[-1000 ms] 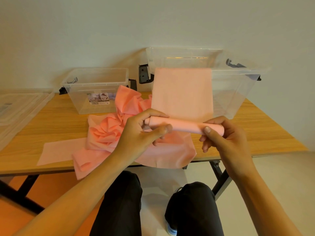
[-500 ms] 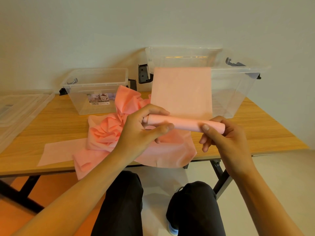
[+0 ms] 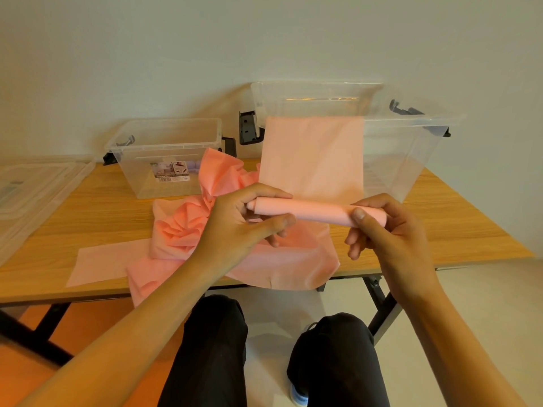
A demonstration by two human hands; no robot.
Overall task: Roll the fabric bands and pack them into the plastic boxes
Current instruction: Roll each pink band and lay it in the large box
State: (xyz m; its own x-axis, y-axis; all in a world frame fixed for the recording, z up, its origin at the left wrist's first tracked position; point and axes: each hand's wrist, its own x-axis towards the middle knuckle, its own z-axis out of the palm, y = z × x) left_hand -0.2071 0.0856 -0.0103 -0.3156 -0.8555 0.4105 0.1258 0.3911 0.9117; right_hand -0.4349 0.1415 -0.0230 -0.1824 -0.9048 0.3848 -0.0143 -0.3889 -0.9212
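I hold a pink fabric band (image 3: 313, 157) partly rolled into a tight tube (image 3: 317, 212) above the table's front edge. My left hand (image 3: 244, 227) pinches the tube's left end between thumb and fingers. My right hand (image 3: 385, 230) grips the right end. The unrolled part of the band stretches up and away, draped over the front rim of the large clear plastic box (image 3: 411, 136). A smaller clear plastic box (image 3: 164, 160) stands to the left. A crumpled heap of pink bands (image 3: 182, 227) lies on the wooden table (image 3: 97, 212) under my hands.
One flat pink band (image 3: 108, 261) lies at the table's front left. Clear box lids (image 3: 32, 186) are stacked at the far left. A wall runs right behind the boxes. My knees are below the table's front edge.
The tube has been rolled a little further up the band, and both hands have risen slightly with it. The heap and boxes have not moved.
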